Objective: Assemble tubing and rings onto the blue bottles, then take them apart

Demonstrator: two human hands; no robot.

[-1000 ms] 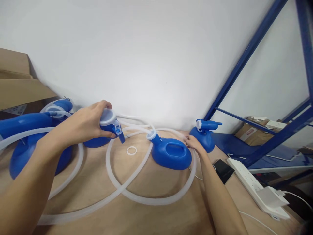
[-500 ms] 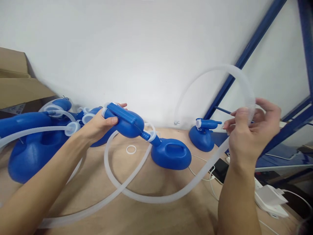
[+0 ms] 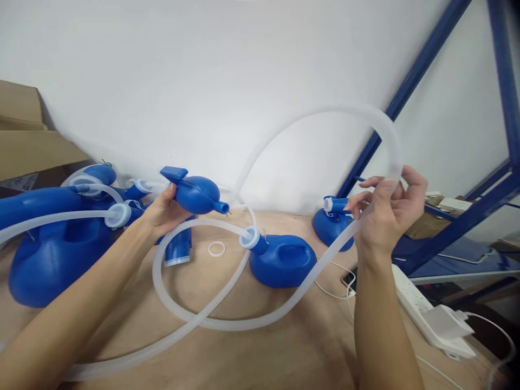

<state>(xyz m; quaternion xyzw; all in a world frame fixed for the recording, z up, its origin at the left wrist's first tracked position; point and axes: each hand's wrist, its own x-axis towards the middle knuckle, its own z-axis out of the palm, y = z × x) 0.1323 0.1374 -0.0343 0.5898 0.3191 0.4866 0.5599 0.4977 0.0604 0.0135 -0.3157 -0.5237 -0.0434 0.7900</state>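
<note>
My left hand (image 3: 164, 208) grips a blue oval plastic piece (image 3: 197, 195) with a flat tab at one end and a short spout pointing right. My right hand (image 3: 385, 211) is closed around a long translucent ribbed hose (image 3: 260, 323), which arches up behind it and loops low over the table. A blue handled bottle (image 3: 280, 260) lies between the hands, with a white collar (image 3: 249, 237) at its neck that the hose meets. Below my left hand stands a blue tubular piece (image 3: 177, 246) with a pale rim. A white ring (image 3: 216, 249) lies flat nearby.
More blue bottles (image 3: 60, 260) and hoses crowd the left side, before a cardboard box (image 3: 36, 151). Another blue bottle (image 3: 329, 230) stands back right. A power strip (image 3: 426, 309), thin cables and a blue metal frame (image 3: 430, 238) are on the right.
The blue oval piece in my left hand has turned and moved left and up, uncovering the bottle's collar and the tubular piece. My right hand has moved left with the hose.
</note>
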